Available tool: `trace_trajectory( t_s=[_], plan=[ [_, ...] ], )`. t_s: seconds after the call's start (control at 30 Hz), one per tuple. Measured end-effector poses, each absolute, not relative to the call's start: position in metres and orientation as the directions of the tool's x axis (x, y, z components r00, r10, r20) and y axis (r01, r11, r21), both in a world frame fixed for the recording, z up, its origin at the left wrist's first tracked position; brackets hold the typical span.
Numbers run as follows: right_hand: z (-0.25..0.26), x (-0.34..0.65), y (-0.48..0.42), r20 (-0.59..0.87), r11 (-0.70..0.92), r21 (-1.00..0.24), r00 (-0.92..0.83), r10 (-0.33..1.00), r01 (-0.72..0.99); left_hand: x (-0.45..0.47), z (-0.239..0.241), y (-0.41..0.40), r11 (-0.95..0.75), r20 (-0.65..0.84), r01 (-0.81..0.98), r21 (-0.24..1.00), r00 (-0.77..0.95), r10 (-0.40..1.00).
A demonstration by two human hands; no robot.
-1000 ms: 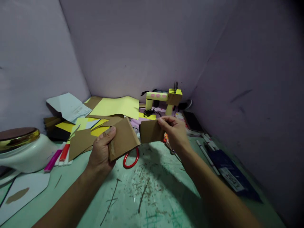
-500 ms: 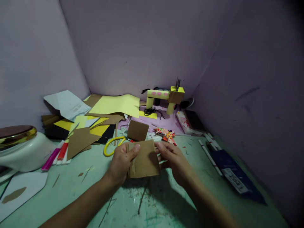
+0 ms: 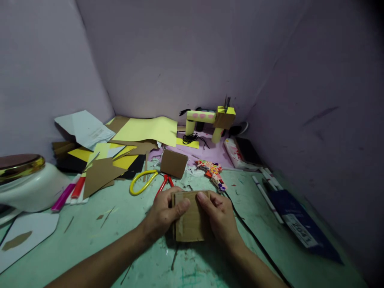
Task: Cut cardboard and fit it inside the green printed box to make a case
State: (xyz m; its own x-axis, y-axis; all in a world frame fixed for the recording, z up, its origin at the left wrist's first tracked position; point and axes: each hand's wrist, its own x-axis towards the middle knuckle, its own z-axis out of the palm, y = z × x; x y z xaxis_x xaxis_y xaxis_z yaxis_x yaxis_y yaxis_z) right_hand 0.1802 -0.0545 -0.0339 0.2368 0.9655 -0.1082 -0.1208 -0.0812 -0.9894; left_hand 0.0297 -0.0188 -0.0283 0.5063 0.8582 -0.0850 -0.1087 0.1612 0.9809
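While left hand (image 3: 163, 212) and right hand (image 3: 223, 216) pinch it, a cardboard square (image 3: 193, 230) hides its underside

Though I can see both thumbs flat on top, most of the other fingers are lost to me beneath or behind the edges, so I cannot tell how they press. The hands sit close together, one at each side of the square, just above the green tabletop (image 3: 90, 224). Left hand covers the end of the red handles (image 3: 162, 184), and a rounded cardboard panel (image 3: 173, 163) blocks whatever lies behind their joint. My view cuts off a white gold-rimmed object (image 3: 33, 192) at the left, and the glue gun's (image 3: 212, 172) black cord (image 3: 255, 239) at the bottom.

The square is plain brown, with a paler scuffed strip low on its left side. Its left edge looks layered; whether folded or stacked, I cannot tell.
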Motion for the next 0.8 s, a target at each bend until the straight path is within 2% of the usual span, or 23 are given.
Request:
trace_trajectory(
  t_s=[0.1,0.23,0.37,0.5,0.67,0.8],
  plan=[
    [-0.033,0.181,-0.054,-0.060,-0.050,-0.998,0.304,0.951,-0.043,0.029,-0.031,-0.017,0.190,-0.084,-0.166,0.968,0.502,0.861],
    [-0.030,0.182,-0.053,-0.064,-0.060,-0.998,0.332,0.941,-0.021,0.030,-0.029,-0.016,0.238,-0.115,-0.167,0.957,0.533,0.838],
    [-0.028,0.181,-0.054,-0.055,-0.058,-0.998,0.364,0.930,-0.001,0.033,-0.026,-0.021,0.299,-0.237,0.010,0.954,0.635,0.735],
    [-0.032,0.181,-0.054,-0.051,-0.055,-0.998,0.380,0.924,0.000,0.036,-0.027,-0.026,0.268,-0.287,0.125,0.955,0.604,0.744],
    [-0.032,0.188,-0.049,-0.158,-0.125,-0.981,0.236,0.959,-0.150,0.028,-0.016,-0.017,0.189,-0.200,0.089,0.978,0.658,0.726],
    [-0.025,0.191,-0.047,-0.214,-0.207,-0.964,0.024,0.977,-0.168,0.017,-0.003,-0.005,0.169,-0.237,0.166,0.972,0.706,0.667]
  ],
)
